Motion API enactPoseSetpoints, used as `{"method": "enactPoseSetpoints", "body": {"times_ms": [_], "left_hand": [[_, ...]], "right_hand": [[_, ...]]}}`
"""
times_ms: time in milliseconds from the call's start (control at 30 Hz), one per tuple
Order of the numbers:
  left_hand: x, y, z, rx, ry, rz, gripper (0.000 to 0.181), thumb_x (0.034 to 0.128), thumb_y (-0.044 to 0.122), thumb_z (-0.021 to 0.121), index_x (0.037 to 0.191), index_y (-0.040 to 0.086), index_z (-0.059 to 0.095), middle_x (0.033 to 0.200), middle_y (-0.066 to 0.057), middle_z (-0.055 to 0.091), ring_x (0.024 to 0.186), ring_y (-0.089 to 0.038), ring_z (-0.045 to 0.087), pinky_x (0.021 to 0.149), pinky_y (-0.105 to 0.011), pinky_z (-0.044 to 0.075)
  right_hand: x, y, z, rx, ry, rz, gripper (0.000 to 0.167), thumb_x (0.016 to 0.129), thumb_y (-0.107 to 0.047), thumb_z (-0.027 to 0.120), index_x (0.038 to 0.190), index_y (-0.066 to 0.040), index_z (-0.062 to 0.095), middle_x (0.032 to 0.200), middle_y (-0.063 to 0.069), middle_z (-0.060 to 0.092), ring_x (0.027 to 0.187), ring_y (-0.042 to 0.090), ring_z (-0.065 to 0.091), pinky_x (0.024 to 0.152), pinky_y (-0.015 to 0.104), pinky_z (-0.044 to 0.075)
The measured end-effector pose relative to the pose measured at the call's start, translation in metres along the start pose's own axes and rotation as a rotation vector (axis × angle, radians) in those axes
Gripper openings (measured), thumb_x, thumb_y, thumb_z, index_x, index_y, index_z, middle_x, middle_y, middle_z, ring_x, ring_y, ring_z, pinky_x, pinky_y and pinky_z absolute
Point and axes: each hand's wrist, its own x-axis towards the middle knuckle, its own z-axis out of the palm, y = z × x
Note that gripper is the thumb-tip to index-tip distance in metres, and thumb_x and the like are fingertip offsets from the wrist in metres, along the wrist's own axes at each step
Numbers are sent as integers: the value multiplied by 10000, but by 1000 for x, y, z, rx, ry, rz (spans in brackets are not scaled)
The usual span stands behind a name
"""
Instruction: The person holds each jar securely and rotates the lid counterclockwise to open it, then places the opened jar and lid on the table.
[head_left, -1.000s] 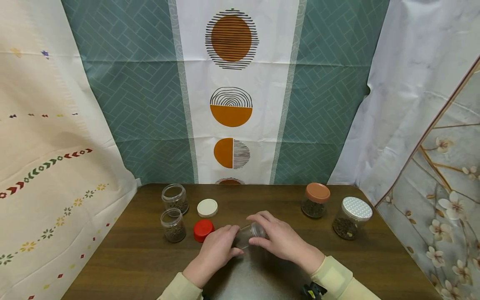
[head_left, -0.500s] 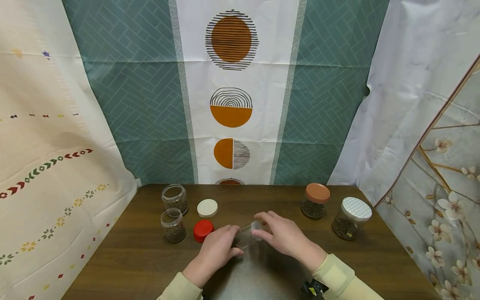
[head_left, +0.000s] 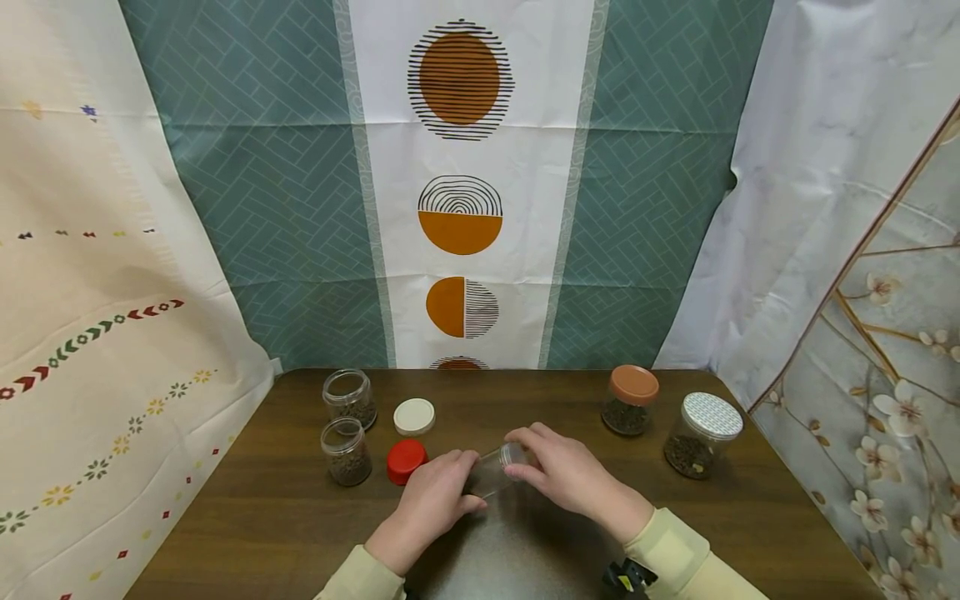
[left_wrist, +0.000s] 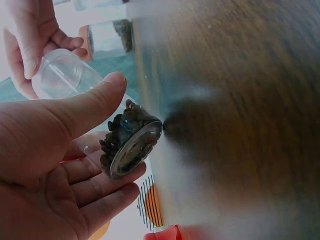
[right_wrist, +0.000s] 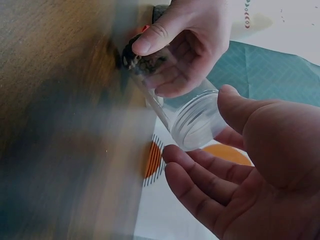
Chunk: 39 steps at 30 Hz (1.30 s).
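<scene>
A clear jar (head_left: 489,475) lies tilted over the table, its lower edge at the wood. Dark bean-like bits (left_wrist: 122,130) gather at its base. My left hand (head_left: 438,492) grips the body, thumb on one side and fingers on the other. At the upper end my right hand (head_left: 558,471) holds the ridged clear rim (right_wrist: 197,122) lightly between thumb and forefinger. In the right wrist view its other fingers (right_wrist: 200,187) spread loosely below. Whether a see-through lid covers that rim, I cannot tell.
On the left stand two lidless jars, one behind (head_left: 350,400) and one in front (head_left: 347,454). Near them lie a cream lid (head_left: 414,416) and a red lid (head_left: 406,458). An orange-lidded jar (head_left: 630,400) and a patterned-lid jar (head_left: 702,437) stand right. Curtains back the table (head_left: 262,508).
My right hand first drew slightly away from the rim to the right, then came back closer about it. The left hand and jar have stayed put.
</scene>
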Motion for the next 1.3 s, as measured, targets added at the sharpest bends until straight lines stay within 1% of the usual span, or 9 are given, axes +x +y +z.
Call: {"method": "enactPoseSetpoints", "body": {"times_ms": [67, 167, 367, 533, 700, 833, 1133, 1300], "left_hand": [[0, 0, 0, 5, 7, 4, 563, 765, 332, 1031, 1164, 104, 706, 934, 17, 671, 788, -169, 641, 650, -365, 549], [0, 0, 1, 8, 13, 6, 565, 762, 332, 1032, 1162, 104, 706, 935, 16, 673, 790, -170, 644, 651, -365, 549], [0, 0, 1, 2, 1, -4, 566, 767, 334, 1030, 1173, 101, 710, 947, 14, 678, 798, -165, 643, 658, -362, 552], [0, 0, 1, -5, -6, -11, 562, 773, 338, 1027, 1175, 104, 711, 946, 18, 675, 792, -159, 633, 656, -360, 548], [1, 0, 0, -13, -10, -15, 556, 776, 324, 1027, 1176, 102, 711, 947, 18, 673, 785, -154, 621, 649, -357, 541], [1, 0, 0, -21, -15, -17, 552, 785, 327, 1023, 1179, 100, 711, 947, 19, 672, 780, -147, 614, 645, -350, 535], [0, -1, 2, -23, -2, -11, 543, 780, 324, 1023, 1165, 106, 708, 927, 30, 657, 765, -132, 598, 638, -337, 523], [0, -1, 2, -25, -6, -16, 539, 777, 327, 1025, 1154, 117, 702, 915, 40, 642, 756, -123, 584, 635, -336, 517]], "right_hand": [[0, 1, 0, 6, 1, -19, 399, 1077, -390, 735, 1389, -144, 699, 1036, -3, 609, 762, 47, 513, 645, 294, 457], [-1, 2, 0, 20, 3, -38, 386, 1072, -366, 746, 1391, -155, 693, 1035, -4, 601, 750, 22, 496, 633, 275, 450], [-2, 3, 1, 42, 6, -55, 387, 1055, -308, 775, 1400, -160, 682, 1167, 12, 646, 821, 13, 574, 690, 287, 514], [-4, 2, -1, 60, 10, -73, 394, 1039, -226, 800, 1403, -147, 671, 1250, 25, 655, 897, 55, 645, 752, 325, 571], [-5, 3, -1, 71, 8, -92, 412, 1025, -172, 813, 1406, -136, 661, 1286, 22, 639, 954, 156, 697, 794, 364, 597], [-5, 4, 0, 68, 6, -95, 436, 1015, -159, 824, 1416, -141, 656, 1316, 14, 629, 1005, 224, 726, 821, 393, 611], [-5, 4, 2, 41, 14, -105, 484, 986, -140, 857, 1422, -155, 647, 1358, -27, 600, 1093, 200, 711, 880, 448, 617], [-5, 5, 3, 54, 14, -109, 512, 982, -131, 860, 1439, -164, 631, 1385, -25, 585, 1104, 201, 708, 884, 436, 618]]}}
